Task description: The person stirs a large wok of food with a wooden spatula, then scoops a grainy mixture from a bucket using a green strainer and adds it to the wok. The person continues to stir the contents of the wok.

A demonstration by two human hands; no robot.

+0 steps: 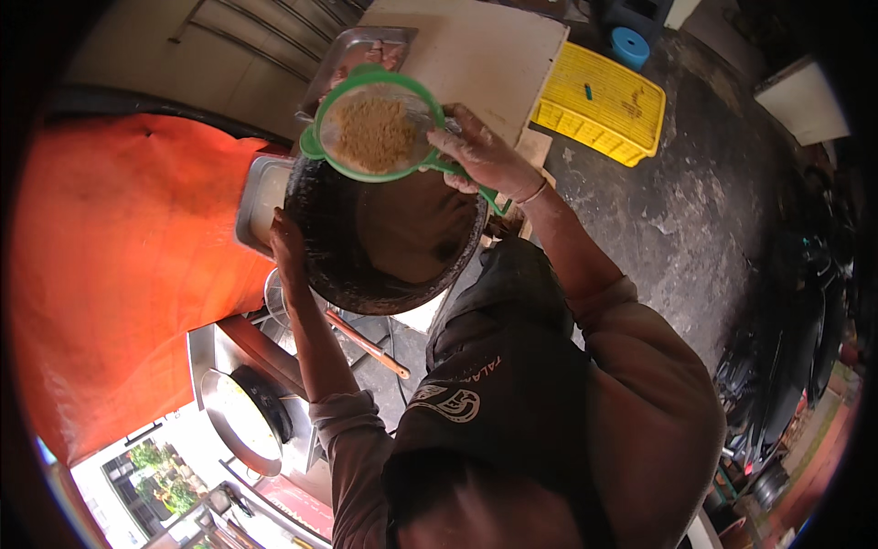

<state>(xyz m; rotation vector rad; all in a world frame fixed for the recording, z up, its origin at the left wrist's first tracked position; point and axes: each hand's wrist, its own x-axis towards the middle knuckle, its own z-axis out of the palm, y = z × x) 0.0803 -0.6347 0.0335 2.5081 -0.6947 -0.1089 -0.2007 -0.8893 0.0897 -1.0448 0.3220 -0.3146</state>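
My right hand (480,154), dusted with a pale powder, grips the handle of a green plastic sieve (322,141). Tan, crumbly material (377,134) lies in the mesh. Below the sieve is a large dark round tub (322,226), tilted, its inside partly in shadow. My left hand (288,240) rests against the tub's left rim, near a rectangular metal tray (250,199); how its fingers hold the rim is hard to see. Beyond the sieve, a metal tray (405,38) holds pinkish pieces that look like raw meat.
A pale tabletop (480,62) is ahead, with a yellow plastic crate (603,103) and blue stool (630,48) at its right. An orange sheet (137,261) hangs at left. A large metal pan (243,425) and a wire strainer with a wooden handle (370,346) are lower left.
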